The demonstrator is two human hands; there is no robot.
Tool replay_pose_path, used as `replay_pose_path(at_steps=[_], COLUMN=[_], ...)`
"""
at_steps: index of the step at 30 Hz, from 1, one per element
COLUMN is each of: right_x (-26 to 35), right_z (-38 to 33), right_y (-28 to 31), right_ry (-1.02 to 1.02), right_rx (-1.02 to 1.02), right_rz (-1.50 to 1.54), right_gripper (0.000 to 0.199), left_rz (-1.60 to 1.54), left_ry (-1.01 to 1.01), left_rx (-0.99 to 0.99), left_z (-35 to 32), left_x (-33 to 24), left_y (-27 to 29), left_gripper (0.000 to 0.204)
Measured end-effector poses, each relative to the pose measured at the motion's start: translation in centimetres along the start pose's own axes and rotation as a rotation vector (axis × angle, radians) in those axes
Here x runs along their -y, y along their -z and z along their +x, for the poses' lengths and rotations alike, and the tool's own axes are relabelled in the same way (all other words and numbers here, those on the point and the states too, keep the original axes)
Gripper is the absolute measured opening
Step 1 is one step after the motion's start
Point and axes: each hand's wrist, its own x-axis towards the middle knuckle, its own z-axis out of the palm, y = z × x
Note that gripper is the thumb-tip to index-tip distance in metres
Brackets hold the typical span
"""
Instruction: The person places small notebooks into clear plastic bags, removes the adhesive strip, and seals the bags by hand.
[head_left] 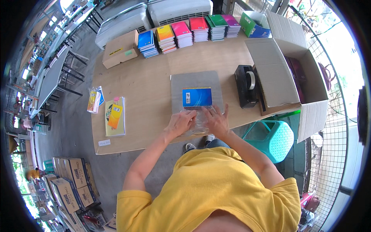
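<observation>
A blue spiral notebook lies on a grey mat on the table in front of me. Spiral binding shows along its far and near edges. A clear plastic bag stretches from the notebook's near edge toward me, between my hands. My left hand has its fingers curled at the bag's left side, close to the notebook's near left corner. At the right side, my right hand holds the bag with bent fingers, its thumb and fingertips near the notebook. The exact grip on the thin plastic is partly hidden.
Stacks of colored notebooks line the far edge, beside a closed carton. A black tape dispenser and an open carton stand right. Left lie a notebook and wrapped packs. A green stool is nearby.
</observation>
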Motion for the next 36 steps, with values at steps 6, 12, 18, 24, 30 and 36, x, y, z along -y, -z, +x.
replay_pose_path(at_steps=[6, 12, 18, 24, 30, 36], right_x=[-6.6, -13.5, -16.4, -15.7, -10.0, -10.2], right_z=[2.2, 6.7, 10.4, 12.2, 18.4, 19.3], right_y=[-0.1, -1.7, -4.9, -5.9, -9.6, -10.0], right_ry=[-0.076, -0.360, -0.486, -0.292, -0.275, -0.416], right_rx=[0.177, 0.314, 0.509, 0.357, 0.691, 0.926], right_rz=[0.312, 0.723, 0.792, 0.496, 0.499, 0.444], right_gripper=[0.023, 0.014, 0.019, 0.028, 0.058, 0.075], left_rz=[0.092, 0.180, 0.272, 0.324, 0.303, 0.300], left_ry=[0.166, 0.204, 0.095, 0.212, 0.256, 0.296], left_rx=[-0.065, -0.731, -0.226, -0.149, -0.134, -0.144], left_z=[-1.9, 2.0, 2.2, 2.1, 2.3, 1.8], left_x=[8.6, 2.6, -2.3, -1.9, -2.2, -2.8], left_y=[-0.3, 3.4, -6.1, -6.6, -7.3, -6.8], left_gripper=[0.024, 0.028, 0.068, 0.081, 0.078, 0.079])
